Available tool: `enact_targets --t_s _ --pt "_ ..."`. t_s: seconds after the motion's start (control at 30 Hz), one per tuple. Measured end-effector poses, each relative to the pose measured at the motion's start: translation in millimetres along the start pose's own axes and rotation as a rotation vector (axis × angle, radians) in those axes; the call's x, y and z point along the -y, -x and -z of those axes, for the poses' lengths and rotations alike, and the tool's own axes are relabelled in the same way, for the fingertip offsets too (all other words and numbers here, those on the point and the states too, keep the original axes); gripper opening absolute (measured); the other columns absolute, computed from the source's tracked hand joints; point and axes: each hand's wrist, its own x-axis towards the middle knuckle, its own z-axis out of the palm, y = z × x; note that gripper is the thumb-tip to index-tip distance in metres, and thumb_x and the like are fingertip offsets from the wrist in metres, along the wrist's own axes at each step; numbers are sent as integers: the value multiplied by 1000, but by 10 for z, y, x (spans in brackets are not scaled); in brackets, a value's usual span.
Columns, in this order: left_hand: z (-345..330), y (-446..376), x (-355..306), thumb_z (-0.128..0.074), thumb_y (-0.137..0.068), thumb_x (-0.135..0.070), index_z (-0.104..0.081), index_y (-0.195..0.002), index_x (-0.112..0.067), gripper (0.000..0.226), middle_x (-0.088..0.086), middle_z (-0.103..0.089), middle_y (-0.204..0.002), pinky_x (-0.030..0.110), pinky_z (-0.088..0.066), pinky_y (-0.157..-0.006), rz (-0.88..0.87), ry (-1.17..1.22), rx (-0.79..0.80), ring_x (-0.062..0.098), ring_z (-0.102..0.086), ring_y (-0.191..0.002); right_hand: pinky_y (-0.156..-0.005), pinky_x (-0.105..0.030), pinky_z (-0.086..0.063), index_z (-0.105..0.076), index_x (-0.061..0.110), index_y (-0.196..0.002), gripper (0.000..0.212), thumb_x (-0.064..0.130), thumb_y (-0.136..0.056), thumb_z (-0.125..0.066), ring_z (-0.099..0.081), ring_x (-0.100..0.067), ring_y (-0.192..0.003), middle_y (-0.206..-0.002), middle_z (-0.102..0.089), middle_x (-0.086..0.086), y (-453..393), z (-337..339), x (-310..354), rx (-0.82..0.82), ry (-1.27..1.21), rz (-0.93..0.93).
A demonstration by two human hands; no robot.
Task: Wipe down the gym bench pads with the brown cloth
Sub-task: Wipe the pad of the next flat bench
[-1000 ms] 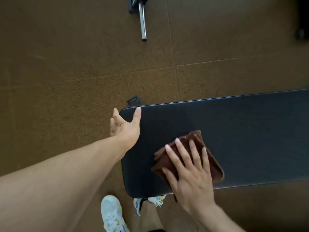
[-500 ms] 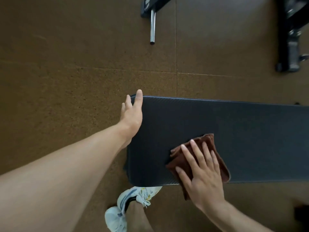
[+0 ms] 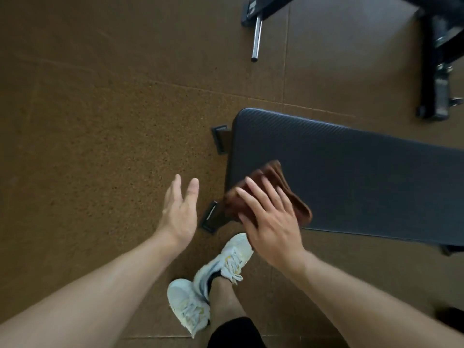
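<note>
Your brown cloth [image 3: 281, 189] lies bunched at the near-left corner of the black bench pad [image 3: 351, 177], its left edge hanging just past the pad's end. Your right hand [image 3: 272, 217] lies flat on top of it, fingers [image 3: 256, 194] spread and straight, pressing down rather than curled around the fabric. Your left hand [image 3: 179, 209] is off the pad, open with fingers extended, above the brown speckled floor [image 3: 100, 121] just left of the bench end and holding nothing. Two black frame feet [image 3: 220, 139] stick out beside the pad's end. Your white sneakers [image 3: 200, 292] stand below, and a chrome bar [image 3: 256, 38] and black equipment frame [image 3: 437, 71] sit farther off.
</note>
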Motion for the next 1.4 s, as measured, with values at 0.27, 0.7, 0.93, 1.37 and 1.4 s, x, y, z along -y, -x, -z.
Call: enact_targets --t_s 0.27,0.7,0.93,1.37,1.4 --pt "-441 448 -49 -50 -101 -50 -2 -159 -45 76 -28 7 -165 37 -12 -126 -409 -150 236 -3 4 -153 -131 -48 5 -21 39 -164 57 51 -110 -34 6 -18 -162 -176 -9 10 246 270 -784 -73 -244 -747" --pt "-1413 496 -578 -64 -97 -36 0 -161 -33 91 -12 7 -170 44 -5 -127 -586 -661 177 9 15 -155 -132 -44 2 -20 43 -164 58 56 -109 -34 9 -11 -161 -173 -3 19 451 374 -1417 -61 -252 -598" --pt "-1869 260 -1093 -76 -87 -40 14 -158 -32 116 -8 16 -169 54 -10 -126 -542 -843 128 16 20 -154 -130 -46 11 -13 40 -166 61 59 -109 -23 14 -14 -161 -176 2 13 -544 633 -2071 -70 -168 -566" --pt "-3106 196 -1694 -93 -50 -61 45 -144 -32 170 10 56 -147 79 -16 -111 -213 -1176 99 40 42 -142 -130 -50 -4 -22 41 -165 56 54 -110 -24 7 -16 -163 -175 -9 13 676 534 -2732 2 -130 -310" --pt "-3139 201 -1711 -95 -49 -58 47 -143 -33 172 10 58 -146 79 -18 -110 -178 -1182 82 40 43 -142 -130 -50 -4 -24 40 -164 56 54 -110 -26 4 -17 -163 -175 -13 12 420 622 -2840 -29 -136 -303"
